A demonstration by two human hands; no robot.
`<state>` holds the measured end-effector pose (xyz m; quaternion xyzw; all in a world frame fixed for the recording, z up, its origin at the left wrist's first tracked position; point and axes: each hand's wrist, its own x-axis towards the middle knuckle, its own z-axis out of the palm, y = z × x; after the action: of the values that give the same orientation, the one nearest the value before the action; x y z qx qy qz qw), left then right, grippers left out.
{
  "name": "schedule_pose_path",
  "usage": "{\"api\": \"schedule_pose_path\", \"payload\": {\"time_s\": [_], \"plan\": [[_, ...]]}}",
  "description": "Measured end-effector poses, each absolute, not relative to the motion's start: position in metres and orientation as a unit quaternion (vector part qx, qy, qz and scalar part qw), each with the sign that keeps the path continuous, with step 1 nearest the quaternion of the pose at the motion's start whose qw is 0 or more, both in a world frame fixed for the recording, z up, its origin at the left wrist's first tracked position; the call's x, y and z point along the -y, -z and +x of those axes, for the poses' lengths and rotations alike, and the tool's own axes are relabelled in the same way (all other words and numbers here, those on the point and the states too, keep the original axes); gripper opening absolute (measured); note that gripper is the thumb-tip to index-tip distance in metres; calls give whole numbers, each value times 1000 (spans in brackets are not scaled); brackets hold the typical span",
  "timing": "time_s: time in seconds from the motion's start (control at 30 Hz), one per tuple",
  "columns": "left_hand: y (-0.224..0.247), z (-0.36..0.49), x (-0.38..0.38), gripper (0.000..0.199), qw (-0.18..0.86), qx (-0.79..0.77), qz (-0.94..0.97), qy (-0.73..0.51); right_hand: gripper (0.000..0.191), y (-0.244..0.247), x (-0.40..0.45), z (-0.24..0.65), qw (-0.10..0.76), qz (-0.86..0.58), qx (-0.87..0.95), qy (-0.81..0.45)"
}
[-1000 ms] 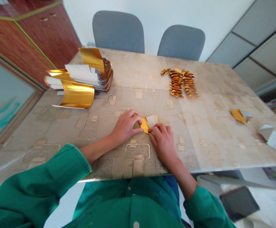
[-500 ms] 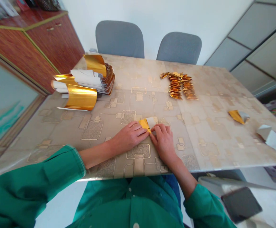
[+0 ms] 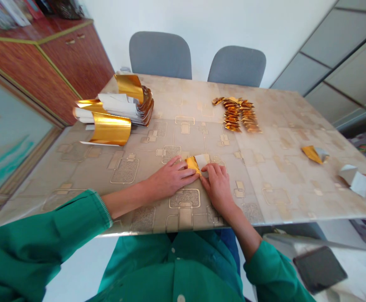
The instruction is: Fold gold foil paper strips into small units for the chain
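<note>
A small folded piece of gold-and-white foil paper lies on the table near its front edge. My left hand rests low against its left side, fingertips on the gold. My right hand presses on its lower right corner, by the white part. Both hands hold it between them, and part of it is hidden under my fingers. Farther off, a row of small folded gold pieces lies beyond my hands. At the far left stands a stack of curled gold-and-white foil sheets.
The patterned beige table top also carries a gold foil piece and white-backed pieces at the right. Two grey chairs stand behind it, a wooden cabinet at left. A dark tablet lies low right.
My left hand has lowered from an arched pose to lie flatter against the foil piece. The view has drifted slightly, shifting the table and the stack a little.
</note>
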<state>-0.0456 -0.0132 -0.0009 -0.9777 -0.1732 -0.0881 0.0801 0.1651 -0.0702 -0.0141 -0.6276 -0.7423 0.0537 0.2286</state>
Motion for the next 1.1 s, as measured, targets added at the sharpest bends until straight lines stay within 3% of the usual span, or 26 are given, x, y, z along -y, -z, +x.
{"api": "schedule_pose_path", "payload": {"time_s": [0.5,0.83,1.1], "plan": [[7,-60,15,30,41,227,-964,131,13,7,71,165,204,-622,755,-52],[9,-59,18,30,45,251,-955,149,38,3,72,183,115,-514,850,-16],[-1,-58,21,29,67,256,-955,133,42,1,76,206,136,-480,865,-44]]}}
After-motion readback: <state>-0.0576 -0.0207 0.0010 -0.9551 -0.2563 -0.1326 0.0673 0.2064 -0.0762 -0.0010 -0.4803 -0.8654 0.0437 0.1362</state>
